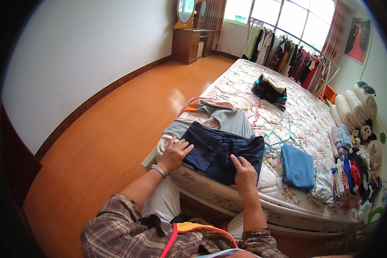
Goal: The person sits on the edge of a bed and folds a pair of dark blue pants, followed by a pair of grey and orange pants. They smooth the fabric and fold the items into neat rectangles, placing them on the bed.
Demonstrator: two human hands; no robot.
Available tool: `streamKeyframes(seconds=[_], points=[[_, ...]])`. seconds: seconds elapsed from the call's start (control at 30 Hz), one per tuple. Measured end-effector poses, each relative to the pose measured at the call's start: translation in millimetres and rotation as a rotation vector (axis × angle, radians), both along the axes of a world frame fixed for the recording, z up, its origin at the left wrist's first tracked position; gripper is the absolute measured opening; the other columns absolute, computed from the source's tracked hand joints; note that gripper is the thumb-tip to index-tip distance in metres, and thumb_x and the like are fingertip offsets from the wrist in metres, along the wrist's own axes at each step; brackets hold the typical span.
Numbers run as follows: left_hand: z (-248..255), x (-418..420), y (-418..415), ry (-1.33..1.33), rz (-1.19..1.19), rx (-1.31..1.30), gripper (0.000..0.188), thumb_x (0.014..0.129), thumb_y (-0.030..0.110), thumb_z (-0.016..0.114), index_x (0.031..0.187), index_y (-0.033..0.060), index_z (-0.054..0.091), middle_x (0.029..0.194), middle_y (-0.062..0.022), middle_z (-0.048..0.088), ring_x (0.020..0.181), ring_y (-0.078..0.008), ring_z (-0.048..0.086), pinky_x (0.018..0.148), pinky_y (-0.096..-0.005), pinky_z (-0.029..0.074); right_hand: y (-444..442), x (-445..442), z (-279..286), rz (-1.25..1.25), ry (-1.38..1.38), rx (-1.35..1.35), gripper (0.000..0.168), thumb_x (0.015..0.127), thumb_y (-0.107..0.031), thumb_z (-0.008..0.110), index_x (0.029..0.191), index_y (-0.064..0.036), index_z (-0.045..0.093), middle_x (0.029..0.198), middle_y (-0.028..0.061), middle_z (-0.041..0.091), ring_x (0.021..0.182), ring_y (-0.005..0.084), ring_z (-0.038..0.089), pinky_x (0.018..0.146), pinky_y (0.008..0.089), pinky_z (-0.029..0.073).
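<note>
A dark navy garment (209, 151), folded into a rough rectangle, lies at the near edge of the mattress. My left hand (175, 154) rests on its left edge, fingers spread. On its right part lies my right hand (245, 171), with the index and middle fingers extended and touching the cloth. Beyond the navy garment, partly under it, a grey garment (235, 121) with pink and orange parts is spread out. Light blue hangers (285, 138) lie to the right, near a folded blue garment (297, 166).
On the floral mattress (238, 77) stand a stack of folded dark clothes (269, 92), piled small clothes (351, 174), plush toys (366, 132) and rolled white bedding (354, 103). A clothes rack (287, 54) is behind it. Wooden floor (116, 135) runs along the left.
</note>
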State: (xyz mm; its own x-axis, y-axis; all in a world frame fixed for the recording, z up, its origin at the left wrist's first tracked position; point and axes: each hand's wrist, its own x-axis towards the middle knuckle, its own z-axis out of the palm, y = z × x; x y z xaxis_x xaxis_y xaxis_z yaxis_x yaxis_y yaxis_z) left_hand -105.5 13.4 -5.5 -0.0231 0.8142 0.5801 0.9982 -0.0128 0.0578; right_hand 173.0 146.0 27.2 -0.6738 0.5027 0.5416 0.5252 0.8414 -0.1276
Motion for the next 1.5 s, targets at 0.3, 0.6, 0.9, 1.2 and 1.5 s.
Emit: streamKeyframes(seconds=[0.3, 0.6, 0.9, 1.2, 1.5], points=[[-9.8, 15.0, 4.0, -0.126, 0.050, 0.083, 0.041, 0.076, 0.004, 0.054, 0.116, 0.0049, 0.062, 0.115, -0.0123, 0.061, 0.115, -0.0288, 0.054, 0.106, -0.0489, 0.029, -12.8, -11.6, 41.1, 0.149, -0.116, -0.169, 0.063, 0.073, -0.017, 0.071, 0.131, -0.008, 0.051, 0.125, 0.0246, 0.051, 0.116, 0.0390, 0.050, 0.098, 0.0418, 0.040], [-13.8, 8.3, -11.5, -0.233, 0.202, 0.149, 0.050, 0.066, 0.014, 0.069, 0.115, 0.0082, 0.062, 0.118, -0.0078, 0.058, 0.119, -0.0259, 0.050, 0.109, -0.0501, 0.025, 50.1, -205.5, 49.9, -0.012, -0.099, -0.383, 0.050, 0.085, -0.046, 0.056, 0.110, -0.003, 0.064, 0.107, 0.0205, 0.064, 0.102, 0.0383, 0.061, 0.090, 0.0431, 0.047], [-26.7, -8.3, -18.8, -0.197, 0.254, 0.182, 0.020, 0.077, 0.012, 0.056, 0.094, 0.0065, 0.065, 0.091, -0.0062, 0.063, 0.099, -0.0225, 0.058, 0.104, -0.0477, 0.033, 79.5, -264.1, 6.4, -0.176, -0.148, -0.359, 0.037, 0.084, -0.039, 0.057, 0.087, -0.005, 0.071, 0.093, 0.0192, 0.068, 0.088, 0.0363, 0.065, 0.081, 0.0459, 0.050], [-24.7, -11.9, -21.2, -0.220, 0.292, 0.183, 0.007, 0.073, 0.009, 0.057, 0.080, 0.0093, 0.057, 0.073, -0.0076, 0.057, 0.082, -0.0231, 0.058, 0.099, -0.0452, 0.036, 95.9, -273.5, -16.0, -0.271, -0.172, -0.436, 0.044, 0.085, -0.050, 0.056, 0.088, -0.009, 0.073, 0.094, 0.0167, 0.068, 0.094, 0.0330, 0.064, 0.082, 0.0440, 0.048], [-19.5, -16.5, -15.4, -0.235, 0.374, 0.230, 0.020, 0.071, 0.010, 0.062, 0.091, 0.0094, 0.058, 0.079, -0.0066, 0.056, 0.083, -0.0237, 0.056, 0.089, -0.0406, 0.037, 99.9, -237.0, -3.3, -0.147, -0.170, -0.412, 0.048, 0.086, -0.051, 0.055, 0.102, -0.007, 0.067, 0.097, 0.0170, 0.068, 0.098, 0.0335, 0.063, 0.085, 0.0433, 0.047]])
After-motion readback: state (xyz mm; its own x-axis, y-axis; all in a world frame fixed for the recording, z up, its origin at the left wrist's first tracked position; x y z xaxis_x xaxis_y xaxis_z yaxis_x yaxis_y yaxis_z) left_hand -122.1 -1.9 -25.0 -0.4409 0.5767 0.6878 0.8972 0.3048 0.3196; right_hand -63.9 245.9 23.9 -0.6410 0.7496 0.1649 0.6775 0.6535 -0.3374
